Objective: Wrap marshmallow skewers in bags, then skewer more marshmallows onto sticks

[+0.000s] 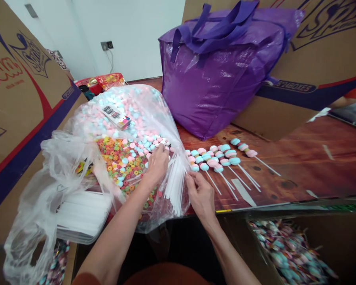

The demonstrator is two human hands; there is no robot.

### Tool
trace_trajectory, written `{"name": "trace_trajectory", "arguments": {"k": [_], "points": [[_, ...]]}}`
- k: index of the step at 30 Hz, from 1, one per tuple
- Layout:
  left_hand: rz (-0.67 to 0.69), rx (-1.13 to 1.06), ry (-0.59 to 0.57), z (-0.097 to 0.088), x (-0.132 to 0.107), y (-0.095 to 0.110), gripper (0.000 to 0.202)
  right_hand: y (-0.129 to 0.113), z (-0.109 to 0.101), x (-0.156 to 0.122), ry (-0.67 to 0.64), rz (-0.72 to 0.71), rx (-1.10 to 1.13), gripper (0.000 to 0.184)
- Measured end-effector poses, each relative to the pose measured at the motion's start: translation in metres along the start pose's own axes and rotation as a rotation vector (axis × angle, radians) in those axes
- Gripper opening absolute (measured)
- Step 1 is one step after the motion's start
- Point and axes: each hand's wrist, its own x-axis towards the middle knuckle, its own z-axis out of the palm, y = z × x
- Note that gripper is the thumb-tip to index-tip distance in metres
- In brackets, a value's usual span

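Observation:
My left hand (158,163) reaches over a clear plastic bag of candy, its fingers bent together among pink, blue and white marshmallows (132,145). Whatever its fingertips grip is hidden. Pinched in my right hand (201,194), at the bag's right edge, is what looks like a thin white stick, mostly unseen. Between my hands lies a bundle of white sticks (175,184). Colourful ring gummies (118,156) fill the near part of the bag. Right of my right hand, several finished candy skewers (225,152) of pink and blue marshmallows lie in a row on the table.
A purple bag (213,79) stands behind the skewers, beside large cardboard boxes (323,59). A plastic tub of white sticks (80,213) sits at the left under a crumpled bag. Below the table's right edge, an open box holds many wrapped candies (287,249).

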Motion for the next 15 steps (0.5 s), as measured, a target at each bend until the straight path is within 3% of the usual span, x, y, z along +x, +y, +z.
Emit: {"name": "trace_trajectory", "arguments": {"k": [4, 8, 15], "points": [[-0.101, -0.134, 0.058, -0.013, -0.03, -0.019, 0.022, 0.002, -0.003, 0.001, -0.123, 0.014, -0.012, 0.03], [-0.158, -0.375, 0.159, -0.019, -0.05, -0.041, 0.017, 0.001, -0.009, -0.004, -0.228, 0.055, 0.124, 0.016], [-0.27, -0.619, 0.135, -0.024, -0.065, -0.063, 0.032, -0.004, -0.014, -0.023, -0.295, 0.137, 0.253, 0.014]]}}
